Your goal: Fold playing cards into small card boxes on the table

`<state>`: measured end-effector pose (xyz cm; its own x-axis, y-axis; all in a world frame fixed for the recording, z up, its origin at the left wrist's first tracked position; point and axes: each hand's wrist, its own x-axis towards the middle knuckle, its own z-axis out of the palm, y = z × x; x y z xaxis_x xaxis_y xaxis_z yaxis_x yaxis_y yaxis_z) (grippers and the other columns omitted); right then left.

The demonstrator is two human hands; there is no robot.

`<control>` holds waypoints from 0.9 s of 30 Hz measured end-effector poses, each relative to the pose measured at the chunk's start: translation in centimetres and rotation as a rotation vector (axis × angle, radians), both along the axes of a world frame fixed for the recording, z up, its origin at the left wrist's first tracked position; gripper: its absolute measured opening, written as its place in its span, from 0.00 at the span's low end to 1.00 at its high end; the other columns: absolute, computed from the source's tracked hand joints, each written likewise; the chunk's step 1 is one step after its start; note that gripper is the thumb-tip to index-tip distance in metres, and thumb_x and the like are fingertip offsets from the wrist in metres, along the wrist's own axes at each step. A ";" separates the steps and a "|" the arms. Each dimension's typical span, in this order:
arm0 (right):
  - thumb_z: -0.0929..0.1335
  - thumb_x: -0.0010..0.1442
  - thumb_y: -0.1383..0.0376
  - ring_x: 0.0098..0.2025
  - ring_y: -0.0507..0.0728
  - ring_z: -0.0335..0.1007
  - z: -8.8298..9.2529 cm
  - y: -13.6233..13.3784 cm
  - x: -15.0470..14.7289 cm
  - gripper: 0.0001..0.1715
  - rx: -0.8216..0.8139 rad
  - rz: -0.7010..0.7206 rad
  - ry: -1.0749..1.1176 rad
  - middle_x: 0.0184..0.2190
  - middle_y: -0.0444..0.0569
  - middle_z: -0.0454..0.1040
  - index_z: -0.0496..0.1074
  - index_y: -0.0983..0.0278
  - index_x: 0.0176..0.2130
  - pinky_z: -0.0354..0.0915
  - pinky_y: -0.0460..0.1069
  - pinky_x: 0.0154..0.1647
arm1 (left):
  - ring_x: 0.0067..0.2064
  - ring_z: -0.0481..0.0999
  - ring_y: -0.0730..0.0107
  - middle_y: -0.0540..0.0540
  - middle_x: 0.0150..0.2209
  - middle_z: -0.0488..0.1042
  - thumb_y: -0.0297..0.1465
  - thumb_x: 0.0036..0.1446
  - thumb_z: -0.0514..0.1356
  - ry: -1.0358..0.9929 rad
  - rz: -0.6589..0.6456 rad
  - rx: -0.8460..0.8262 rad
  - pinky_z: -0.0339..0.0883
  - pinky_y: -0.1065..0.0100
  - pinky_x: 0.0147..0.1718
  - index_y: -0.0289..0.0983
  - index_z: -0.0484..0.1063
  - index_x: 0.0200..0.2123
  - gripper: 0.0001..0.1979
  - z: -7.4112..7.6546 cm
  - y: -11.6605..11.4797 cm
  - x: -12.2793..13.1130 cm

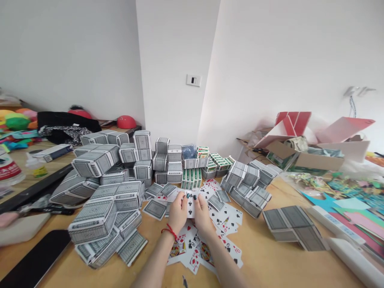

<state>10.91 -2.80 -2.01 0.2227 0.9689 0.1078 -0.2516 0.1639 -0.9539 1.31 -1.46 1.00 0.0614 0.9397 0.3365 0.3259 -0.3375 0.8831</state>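
Both hands on a small stack of cards [191,206], mid-table, just above the loose face-up cards [228,219]. L hand [177,213] and R hand [204,214] each pinch a side of the stack, with fingertips curled over the far edge. A club shows on the top card.

Looks like squaring/sorting the stack, imo. To do it well:
- light pinch, long edges aligned, no bending
- tap the short edge on bare table [285,266], not on the scattered cards
- keep faces one way; can't tell if any are flipped

Containers:
- grey card boxes [99,218]: big pile to the L and behind, plus more to the R of the hands. Most look closed, contents not visible.
- green packs [191,178]: row standing upright just behind the hands, sealed afaict.
- small open tray [193,163] behind them: something blue inside, can't ID.
- flattened grey carton [292,226] on the R: lying flat, holds nothing.
- brown cardboard box [303,160] far R: flaps open, crumpled paper/plastic inside, rest hidden.
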 end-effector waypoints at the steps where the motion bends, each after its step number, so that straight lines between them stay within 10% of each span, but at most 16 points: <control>1: 0.63 0.53 0.51 0.25 0.56 0.66 -0.1 0.0 0.0 0.16 0.004 -0.036 -0.022 0.24 0.44 0.71 0.69 0.59 0.37 0.60 0.48 0.22 | 0.22 0.63 0.69 0.52 0.19 0.62 0.35 0.56 0.47 0.007 0.009 0.008 0.53 0.69 0.24 0.39 0.59 0.25 0.10 -0.1 0.0 0.0; 12: 0.59 0.56 0.60 0.36 0.56 0.65 1.6 -0.3 0.0 0.13 0.026 -0.137 -0.181 0.33 0.46 0.70 0.67 0.60 0.39 0.61 0.50 0.38 | 0.33 0.71 0.64 0.46 0.32 0.72 0.30 0.54 0.46 -0.084 -0.040 -0.072 0.63 0.65 0.32 0.38 0.66 0.36 0.11 -0.5 0.5 -0.1; 27: 0.63 0.46 0.64 0.24 0.52 0.59 3.6 -0.8 -0.2 0.10 -0.076 -0.004 0.208 0.25 0.42 0.68 0.66 0.60 0.33 0.56 0.45 0.24 | 0.39 0.69 0.65 0.46 0.37 0.71 0.28 0.51 0.47 -0.217 -0.105 -0.064 0.62 0.66 0.38 0.38 0.66 0.36 0.11 0.5 0.2 -0.4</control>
